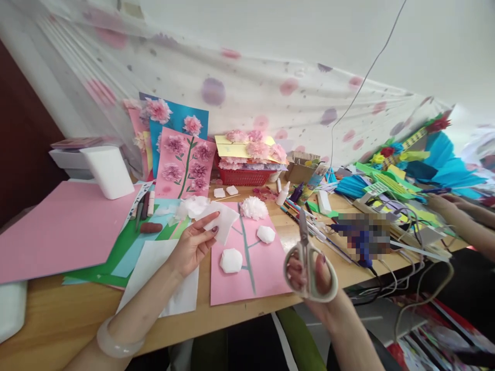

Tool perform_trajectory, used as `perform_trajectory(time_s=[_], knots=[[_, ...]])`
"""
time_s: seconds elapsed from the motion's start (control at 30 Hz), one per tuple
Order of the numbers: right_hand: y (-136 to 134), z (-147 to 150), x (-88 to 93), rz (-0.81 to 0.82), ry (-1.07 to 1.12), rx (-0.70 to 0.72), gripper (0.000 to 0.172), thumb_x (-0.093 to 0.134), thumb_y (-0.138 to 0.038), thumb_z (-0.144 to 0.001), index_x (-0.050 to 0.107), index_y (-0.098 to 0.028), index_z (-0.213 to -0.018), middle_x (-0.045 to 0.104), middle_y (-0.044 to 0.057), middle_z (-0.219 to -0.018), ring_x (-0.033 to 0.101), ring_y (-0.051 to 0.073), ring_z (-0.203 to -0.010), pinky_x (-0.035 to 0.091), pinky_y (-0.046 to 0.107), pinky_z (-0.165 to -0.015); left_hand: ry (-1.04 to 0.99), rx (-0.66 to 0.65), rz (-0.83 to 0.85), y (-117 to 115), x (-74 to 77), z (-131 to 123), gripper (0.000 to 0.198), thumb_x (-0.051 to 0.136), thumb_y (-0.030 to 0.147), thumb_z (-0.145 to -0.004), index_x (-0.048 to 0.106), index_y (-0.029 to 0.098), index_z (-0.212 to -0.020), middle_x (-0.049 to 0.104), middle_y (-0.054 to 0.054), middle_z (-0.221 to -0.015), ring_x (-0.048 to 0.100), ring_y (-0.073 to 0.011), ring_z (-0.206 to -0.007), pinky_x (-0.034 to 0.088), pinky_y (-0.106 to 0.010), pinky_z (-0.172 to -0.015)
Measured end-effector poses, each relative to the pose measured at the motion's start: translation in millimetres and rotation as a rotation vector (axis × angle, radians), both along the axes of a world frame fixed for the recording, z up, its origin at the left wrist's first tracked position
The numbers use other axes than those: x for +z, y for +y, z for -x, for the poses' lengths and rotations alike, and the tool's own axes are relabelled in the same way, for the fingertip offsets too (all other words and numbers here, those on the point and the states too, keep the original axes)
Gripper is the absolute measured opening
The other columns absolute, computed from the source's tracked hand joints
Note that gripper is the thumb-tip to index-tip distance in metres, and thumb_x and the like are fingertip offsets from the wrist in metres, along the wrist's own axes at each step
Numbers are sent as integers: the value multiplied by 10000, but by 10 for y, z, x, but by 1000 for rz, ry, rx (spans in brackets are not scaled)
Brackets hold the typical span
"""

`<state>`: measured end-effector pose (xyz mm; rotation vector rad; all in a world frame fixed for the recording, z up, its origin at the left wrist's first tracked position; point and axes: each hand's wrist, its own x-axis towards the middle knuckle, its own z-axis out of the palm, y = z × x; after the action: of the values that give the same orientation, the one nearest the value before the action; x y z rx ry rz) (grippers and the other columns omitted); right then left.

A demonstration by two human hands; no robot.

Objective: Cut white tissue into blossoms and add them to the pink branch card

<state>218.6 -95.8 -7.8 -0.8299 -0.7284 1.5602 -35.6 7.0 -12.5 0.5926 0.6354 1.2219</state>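
Observation:
My left hand (192,246) pinches a folded piece of white tissue paper (221,220) above the wooden table (58,314). My right hand (313,281) grips grey-handled scissors (307,257), blades closed and pointing up, at the table's front edge. Between the hands lies a pink card (263,263) with a grey painted stem and three white tissue flowers (231,260). A pale bangle (116,342) sits on my left wrist.
A large pink sheet (62,226), green and blue paper and a white sheet lie at the left. Finished flower pictures (185,162) and a red basket (242,176) stand at the back. Pens, glue, cables and coloured paper clutter the right, where another person's arm (460,221) reaches in.

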Motion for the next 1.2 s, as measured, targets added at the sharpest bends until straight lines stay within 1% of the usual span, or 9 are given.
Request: perform_trajectory(time_s=[0.03, 0.07, 0.13, 0.23, 0.33, 0.43, 0.9, 1.1, 1.2], knots=[[-27, 173, -4, -3, 143, 92, 524, 697, -663, -637, 574, -196, -839, 435, -53, -635, 362, 45, -464, 325, 180, -464, 5, 14, -1, 6, -10, 1, 372, 676, -24, -662, 736, 171, -973, 765, -42, -890, 704, -98, -745, 564, -144, -692], [-55, 332, -3, -12, 238, 202, 571, 643, -721, -635, 579, -198, -857, 445, -44, -656, 378, 54, -476, 334, 191, -470, 8, 23, -3, 10, -21, 1, 375, 678, -24, -663, 735, 172, -977, 765, -44, -903, 705, -98, -754, 564, -145, -702], [-98, 581, 29, -55, 381, 355, 699, 478, -838, -638, 584, -184, -860, 491, 4, -734, 457, 101, -552, 393, 243, -527, 13, 26, -2, 10, -39, -2, 375, 683, -22, -662, 735, 172, -978, 765, -47, -917, 705, -98, -762, 562, -145, -707], [-114, 765, 118, -93, 459, 504, 754, 374, -857, -679, 585, -166, -896, 502, 42, -797, 494, 145, -628, 435, 305, -612, 28, 6, 2, -7, -48, -15, 368, 692, -15, -655, 738, 175, -967, 766, -46, -911, 704, -100, -754, 561, -147, -694], [-84, 797, 175, -127, 492, 572, 715, 388, -831, -706, 579, -180, -933, 491, 38, -806, 475, 148, -641, 435, 307, -628, 44, -13, 3, -19, -46, -26, 369, 701, -7, -654, 737, 178, -971, 764, -44, -937, 705, -105, -772, 560, -148, -695], [-52, 780, 168, -142, 494, 564, 702, 369, -823, -723, 579, -184, -924, 482, 42, -821, 463, 158, -661, 433, 309, -632, 44, -7, 1, -16, -41, -24, 378, 704, -3, -655, 734, 179, -985, 764, -46, -937, 703, -100, -770, 553, -138, -693], [-62, 750, 113, -58, 481, 517, 743, 301, -830, -737, 566, -155, -899, 473, 45, -802, 460, 147, -631, 411, 309, -622, 88, -22, -37, -31, -18, -11, 395, 766, 60, -618, 732, 182, -991, 761, -50, -944, 698, -107, -774, 547, -160, -710], [-30, 724, 76, -27, 496, 520, 782, 290, -848, -719, 589, -145, -887, 465, 50, -804, 453, 148, -630, 409, 311, -628, 146, -48, -71, -69, 2, -29, 406, 803, 109, -596, 732, 191, -988, 750, -74, -1001, 692, -154, -857, 544, -217, -746], [-23, 693, 50, -3, 523, 532, 806, 302, -855, -708, 599, -131, -901, 460, 53, -809, 443, 144, -634, 400, 306, -633, 167, -50, -100, -86, 3, -38, 406, 817, 130, -588, 734, 200, -980, 745, -72, -1020, 684, -158, -876, 540, -225, -755]])
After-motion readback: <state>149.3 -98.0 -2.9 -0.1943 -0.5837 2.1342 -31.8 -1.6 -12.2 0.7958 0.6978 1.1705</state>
